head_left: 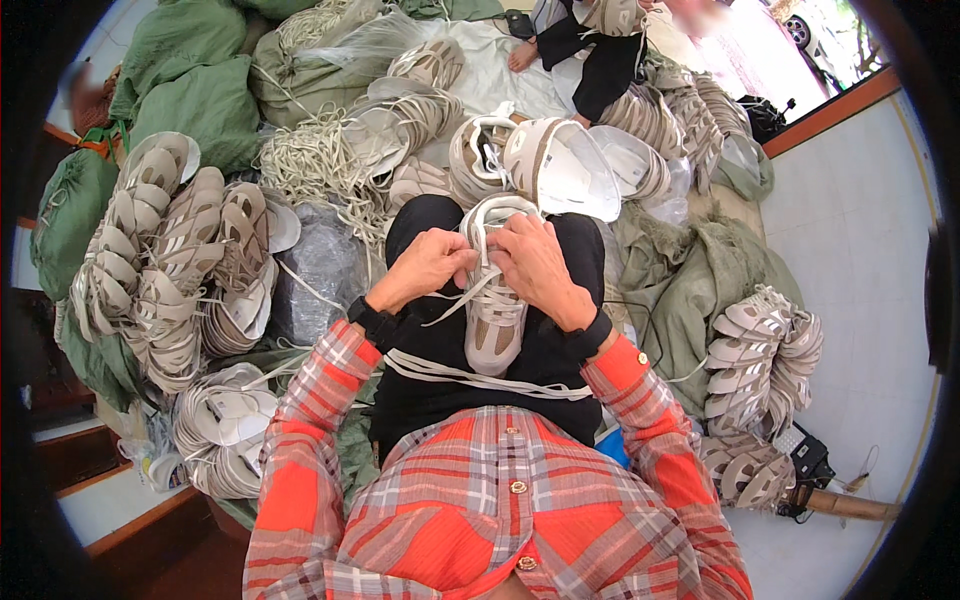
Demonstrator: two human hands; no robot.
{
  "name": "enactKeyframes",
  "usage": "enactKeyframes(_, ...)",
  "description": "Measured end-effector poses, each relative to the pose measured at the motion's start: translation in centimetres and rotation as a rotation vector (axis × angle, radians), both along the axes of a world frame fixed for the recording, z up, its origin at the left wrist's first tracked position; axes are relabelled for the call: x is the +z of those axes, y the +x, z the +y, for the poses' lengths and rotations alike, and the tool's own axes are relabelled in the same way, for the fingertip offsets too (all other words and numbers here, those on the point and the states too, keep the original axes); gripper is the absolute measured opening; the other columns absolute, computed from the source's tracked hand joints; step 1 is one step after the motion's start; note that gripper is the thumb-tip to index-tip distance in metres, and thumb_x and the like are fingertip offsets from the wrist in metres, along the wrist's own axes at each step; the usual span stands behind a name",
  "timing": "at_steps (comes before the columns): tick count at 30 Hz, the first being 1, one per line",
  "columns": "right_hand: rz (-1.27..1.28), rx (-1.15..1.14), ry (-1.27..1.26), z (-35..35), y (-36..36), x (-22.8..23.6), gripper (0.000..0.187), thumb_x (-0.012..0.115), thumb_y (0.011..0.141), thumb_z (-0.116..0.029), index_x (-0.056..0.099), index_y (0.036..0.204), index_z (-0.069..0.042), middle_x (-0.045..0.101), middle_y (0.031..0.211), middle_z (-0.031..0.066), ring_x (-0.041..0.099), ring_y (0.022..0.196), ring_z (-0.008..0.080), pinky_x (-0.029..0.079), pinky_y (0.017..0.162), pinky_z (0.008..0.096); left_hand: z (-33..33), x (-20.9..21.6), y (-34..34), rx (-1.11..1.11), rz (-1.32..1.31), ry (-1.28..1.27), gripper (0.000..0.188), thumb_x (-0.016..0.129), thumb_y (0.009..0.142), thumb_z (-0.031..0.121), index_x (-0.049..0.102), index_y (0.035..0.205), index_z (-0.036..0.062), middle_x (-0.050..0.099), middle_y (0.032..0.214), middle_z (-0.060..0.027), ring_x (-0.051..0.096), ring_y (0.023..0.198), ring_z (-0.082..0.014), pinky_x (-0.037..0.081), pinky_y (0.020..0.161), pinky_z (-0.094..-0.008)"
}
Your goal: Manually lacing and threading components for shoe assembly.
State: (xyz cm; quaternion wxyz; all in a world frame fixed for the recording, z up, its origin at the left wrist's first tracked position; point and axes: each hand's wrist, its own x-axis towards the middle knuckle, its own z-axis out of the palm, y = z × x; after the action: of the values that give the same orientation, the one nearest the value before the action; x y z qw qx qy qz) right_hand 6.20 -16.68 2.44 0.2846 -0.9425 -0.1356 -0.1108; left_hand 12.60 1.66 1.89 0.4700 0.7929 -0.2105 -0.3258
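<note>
A beige and white shoe upper [494,330] lies on my lap, its toe toward me and its collar away from me. My left hand [432,266] is closed at the left side of the lacing, fingertips pinched on a pale shoelace [447,311] whose loose end hangs down beside the upper. On the other side my right hand [538,262] bends over the tongue and eyelets, its fingers drawn together; what they grip is hidden beneath them. More loose white laces [480,378] stretch across my thighs.
Stacked shoe uppers [175,270] stand to the left, with more stacks [755,360] at right. Ahead are single uppers [562,160] and a heap of laces [318,165]. Green sacks [205,105] and a clear plastic bundle [322,270] lie around. Another person's foot [523,56] shows at the far side.
</note>
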Motion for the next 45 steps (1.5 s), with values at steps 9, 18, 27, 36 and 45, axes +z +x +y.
enactKeyframes(9,-0.182,-0.045,-0.454,-4.4,1.2,2.3,0.012,0.06,0.069,-0.01,0.056,0.08,-0.005,0.052,0.083,0.0088,0.051,0.086,0.0255,0.038,0.073,0.0378,2.9,2.0,-0.8,0.072,0.524,-0.365,0.024,0.052,0.095,0.023,0.061,0.082,0.0042,0.065,0.075,-0.0055,0.06,0.064,-0.0113,0.049,0.059,-0.0226)
enactKeyframes(18,0.483,-0.038,1.095,-4.5,-0.4,2.0,0.011,0.053,0.093,-0.015,0.055,0.094,-0.004,0.06,0.098,0.0065,0.055,0.074,0.0141,0.042,0.062,0.0259,1.9,0.3,-5.6,0.603,0.846,-1.482,0.036,0.05,0.095,0.023,0.047,0.131,0.0153,0.061,0.118,-0.0077,0.051,0.119,-0.023,0.037,0.105,-0.048)
enactKeyframes(27,0.575,0.073,1.913,-4.5,-2.3,-1.3,0.015,0.046,0.097,-0.014,0.052,0.098,0.0,0.06,0.102,0.0119,0.06,0.093,0.0214,0.051,0.085,0.0359,0.6,2.1,-6.1,0.665,0.265,-0.986,0.043,0.057,0.092,0.012,0.047,0.134,0.0065,0.06,0.109,0.0004,0.057,0.086,-0.0083,0.049,0.069,-0.0233)
enactKeyframes(36,0.194,-0.057,1.996,-8.9,-3.8,-2.8,0.013,0.049,0.095,-0.01,0.054,0.097,0.001,0.058,0.097,0.0109,0.059,0.09,0.0233,0.051,0.086,0.0396,4.9,1.3,-0.6,0.055,0.076,-0.407,0.026,0.062,0.085,0.005,0.06,0.11,0.0036,0.048,0.071,0.0073,0.039,0.061,-0.0019,0.031,0.055,-0.0177)
enactKeyframes(45,0.322,-0.573,1.346,-8.2,-5.7,-1.1,0.024,0.056,0.088,-0.005,0.048,0.109,0.001,0.053,0.107,0.0121,0.062,0.08,0.0193,0.056,0.064,0.0298,3.9,0.8,-1.8,0.004,-0.802,-0.146,0.024,0.071,0.071,0.009,0.061,0.093,0.0053,0.052,0.095,-0.0075,0.05,0.071,-0.0227,0.042,0.065,-0.0312)
